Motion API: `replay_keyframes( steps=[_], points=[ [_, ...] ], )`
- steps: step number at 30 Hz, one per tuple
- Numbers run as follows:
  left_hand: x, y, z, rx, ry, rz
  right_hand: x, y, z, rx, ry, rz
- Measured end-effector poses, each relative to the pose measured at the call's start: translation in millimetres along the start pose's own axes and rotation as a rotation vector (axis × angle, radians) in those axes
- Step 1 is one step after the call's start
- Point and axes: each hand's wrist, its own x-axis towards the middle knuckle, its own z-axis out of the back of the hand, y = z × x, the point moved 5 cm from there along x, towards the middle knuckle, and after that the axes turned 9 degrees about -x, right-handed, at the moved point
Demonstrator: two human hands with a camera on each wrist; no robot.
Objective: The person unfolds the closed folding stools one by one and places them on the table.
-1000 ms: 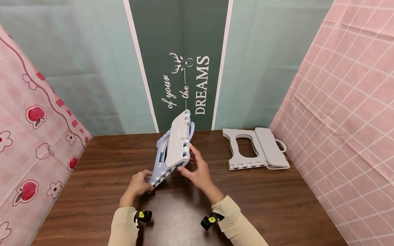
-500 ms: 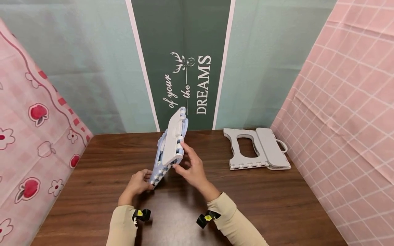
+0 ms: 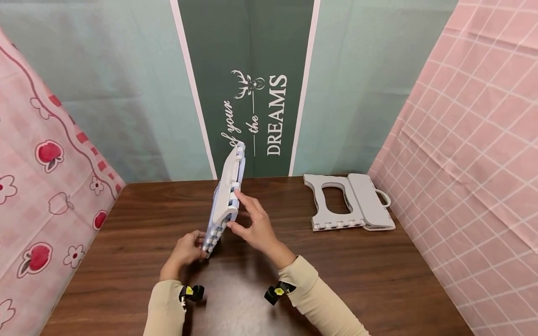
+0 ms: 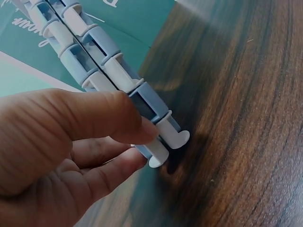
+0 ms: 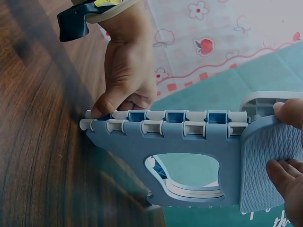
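Note:
A folded blue-and-white folding step stool (image 3: 225,193) stands tilted up between both hands, seen nearly edge-on in the head view. Near its lower end, the left hand (image 3: 187,249) pinches the hinged edge, thumb over the hinges in the left wrist view. Higher up, the right hand (image 3: 256,228) grips the folded top panel by its edge; the right wrist view shows its thumb and fingers on the blue textured panel (image 5: 260,165). An oval opening shows in the stool's blue leg (image 5: 128,142). Whether the lower end touches the table cannot be told.
On the right of the brown wooden table (image 3: 357,280) lies a second folding step stool (image 3: 376,200), light grey, folded flat with its handle loop outward. A green printed cloth (image 3: 273,51) hangs behind. Pink patterned cloths (image 3: 475,140) flank both sides.
The stool has turned and leaned left, so its white face looks narrower now. The right hand has moved left with it; the left hand has barely shifted.

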Motion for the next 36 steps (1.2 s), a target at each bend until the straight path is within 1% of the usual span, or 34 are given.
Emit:
replay_keyframes(
  steps=[8, 11, 14, 19, 22, 27, 31, 36],
  points=[
    [-1.6, 4.5, -0.2, -0.054, 0.008, 0.000, 2, 1, -3, 0.066, 0.001, -0.011],
    [-1.2, 7.0, -0.9, -0.080, 0.015, 0.000, 3, 1, -5, 0.066, 0.004, -0.008],
    [0.1, 8.5, -2.0, -0.089, 0.018, -0.017, 3, -2, -8, 0.057, 0.009, -0.006],
    [1.2, 7.8, -3.0, -0.096, 0.014, -0.044, 4, -22, -22, 0.028, 0.042, -0.015],
    [0.1, 7.2, -2.1, -0.115, 0.020, -0.032, 4, -29, -28, 0.012, 0.080, -0.029],
    [0.5, 8.1, -0.9, -0.147, 0.031, -0.007, 9, -28, -31, 0.001, 0.111, -0.043],
    [1.2, 8.8, -0.7, -0.158, 0.029, 0.003, 13, -27, -33, -0.006, 0.123, -0.032],
    [1.3, 10.8, 1.4, -0.146, 0.025, 0.019, 20, -23, -38, -0.050, 0.157, -0.010]
  ],
)
